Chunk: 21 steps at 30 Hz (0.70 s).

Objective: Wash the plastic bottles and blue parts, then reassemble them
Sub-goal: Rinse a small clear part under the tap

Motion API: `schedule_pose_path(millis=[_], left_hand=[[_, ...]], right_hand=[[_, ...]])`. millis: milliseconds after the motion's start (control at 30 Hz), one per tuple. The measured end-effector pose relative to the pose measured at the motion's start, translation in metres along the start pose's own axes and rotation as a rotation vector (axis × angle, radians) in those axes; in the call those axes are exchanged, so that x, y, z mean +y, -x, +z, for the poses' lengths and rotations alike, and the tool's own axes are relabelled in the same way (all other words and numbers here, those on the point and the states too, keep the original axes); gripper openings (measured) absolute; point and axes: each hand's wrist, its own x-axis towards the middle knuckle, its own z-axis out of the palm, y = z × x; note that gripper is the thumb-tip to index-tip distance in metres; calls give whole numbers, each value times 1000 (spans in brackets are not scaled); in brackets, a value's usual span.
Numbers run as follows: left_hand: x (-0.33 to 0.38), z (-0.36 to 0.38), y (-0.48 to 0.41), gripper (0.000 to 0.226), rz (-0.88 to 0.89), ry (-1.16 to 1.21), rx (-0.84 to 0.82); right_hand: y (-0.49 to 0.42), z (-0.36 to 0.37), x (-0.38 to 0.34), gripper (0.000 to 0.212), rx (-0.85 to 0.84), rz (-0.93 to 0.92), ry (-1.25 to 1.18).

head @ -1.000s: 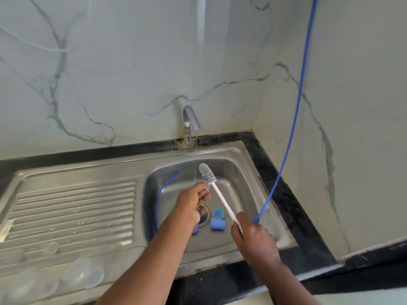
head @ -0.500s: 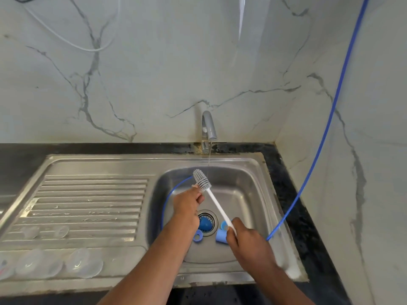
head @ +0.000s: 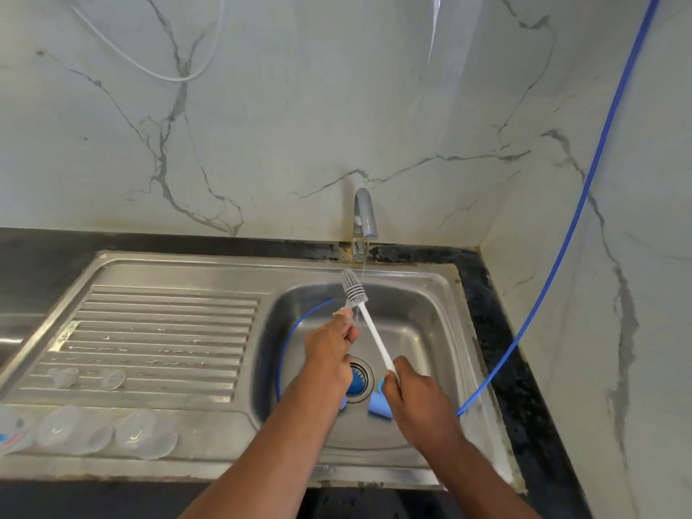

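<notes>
— Well, what's nearest to you?

— Two hands over the basin, low in the middle of the frame. The right hand is wrapped round the bottom end of the white bottle brush. The left hand has its fingers curled at the brush's neck and seems to pinch a small clear piece, though it's too blurred to be sure.

— And the blue parts?

— On the floor of the sink by the drain. A blue cylinder lies just beside the right hand, and a blue ring is half hidden under the left forearm. The clear plastic bottles sit on the drainboard, lower left.

— Anything different from a second ago?

— The bristle head has come up and now sits right beside the thin trickle from the tap, farther back. Both grips look unchanged, and the blue parts haven't budged.

— Meaning?

— I'd say one small piece is being scrubbed under the water. The blue parts look yet to be washed, so reassembly is a long way off.
</notes>
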Motion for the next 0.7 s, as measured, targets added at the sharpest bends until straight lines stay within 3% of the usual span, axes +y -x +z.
schedule_pose_path(millis=[133,367,500,700], left_hand=[[17,-10,-13,9,16,121,-2],[17,-13,-12,11,73,-15,-34],[22,-23,-23,10,99,87,-7],[22,-27,-22,14,158,-78,-139]], right_hand=[[15,3,6,18,-68,-1,-2],[2,1,-7,21,-57,12,-130],[12,4,-12,19,-101,11,-105],[2,4,-12,20,-101,29,-112]])
